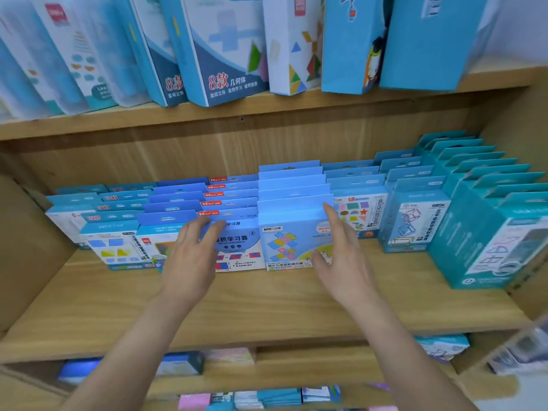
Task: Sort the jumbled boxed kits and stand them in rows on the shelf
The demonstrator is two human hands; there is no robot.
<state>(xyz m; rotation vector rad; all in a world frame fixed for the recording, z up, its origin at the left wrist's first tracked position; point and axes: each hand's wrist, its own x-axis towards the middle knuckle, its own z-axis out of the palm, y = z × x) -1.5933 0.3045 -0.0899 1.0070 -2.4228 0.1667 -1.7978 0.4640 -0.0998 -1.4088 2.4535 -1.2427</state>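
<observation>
**Both hands at the front of the middle rows**

Our left hand (189, 250) reaches in with its fingers spread and lightly bent, the tips resting on the upper left corner of the white-fronted kit (240, 253) that heads its row. Nothing is gripped there. Our right hand (344, 256) is at the right edge of the checker-print kit (284, 247), forefinger straight up along that edge and thumb lying across the lower front. The frame is smeared by motion, so we cannot tell whether thumb and fingers are pinching the box or only touching it.

Both kits stand upright on the shelf (267, 307), long axis vertical and printed faces toward us, each at the front of a row that runs straight back to the rear panel. They stand side by side and touching, and the two hands bracket the pair from outside.

The checker-print kit lies just left of our right hand and well right of our left, so we judge the right hand the nearer one for squaring or drawing it. The teal kits (480, 232) further right stand in their own tidy rows. Most of the sorting on this level looks done to us.
</observation>
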